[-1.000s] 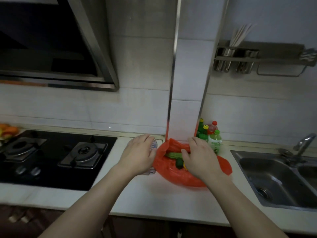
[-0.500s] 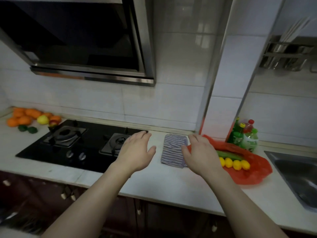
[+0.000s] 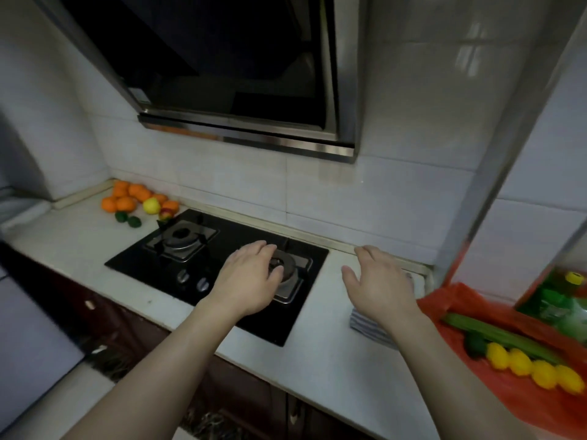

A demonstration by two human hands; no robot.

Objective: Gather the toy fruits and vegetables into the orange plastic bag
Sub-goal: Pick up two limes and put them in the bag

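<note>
Both hands have left the orange bag (image 3: pixel 451 308) & swung left. Left hand (image 3: pixel 251 281) is over the hob (image 3: pixel 190 265), right hand (image 3: pixel 378 284) over the bench (image 3: pixel 317 360), both empty w/ fingers loosely spread. Bag lies far right; remaining toy fruit (image 3: pixel 136 198) is in the far-left corner, prob. next pickup.

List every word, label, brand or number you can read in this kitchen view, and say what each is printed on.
No text here can be read.
Small sticker on the lower left edge of the range hood: too small and blurred to read.
Labels on the green bottles behind the orange bag: motion-blurred, unreadable.
</note>
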